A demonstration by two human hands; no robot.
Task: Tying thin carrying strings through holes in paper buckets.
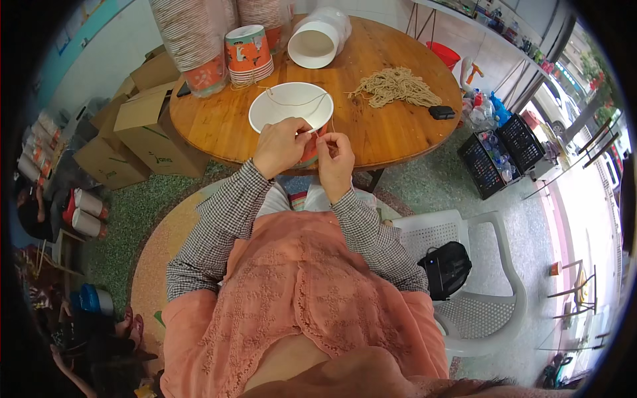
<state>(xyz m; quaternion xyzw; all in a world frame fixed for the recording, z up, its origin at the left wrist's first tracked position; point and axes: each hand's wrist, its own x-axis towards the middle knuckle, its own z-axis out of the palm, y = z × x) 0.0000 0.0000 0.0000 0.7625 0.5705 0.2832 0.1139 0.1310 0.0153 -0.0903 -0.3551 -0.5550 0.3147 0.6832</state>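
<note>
A paper bucket (265, 99) with a white inside and orange-red outside tilts toward me at the table's near edge. My left hand (282, 147) is closed at its near rim, thumb and fingers pinching a thin string there. Right beside it, my right hand (336, 164) pinches the string too, just outside the rim. A length of the string (292, 104) loops across the inside of the bucket and over its far side. The fingers partly hide the spot where string and rim meet.
The round wooden table (219, 126) also bears a heap of tan strings (395, 87), a small black object (441, 113), stacked patterned buckets (249, 53) and white buckets lying sideways (313, 48). Cardboard boxes (156, 129) stand left. A white plastic chair (511, 298) holds a black bag (448, 268) at right.
</note>
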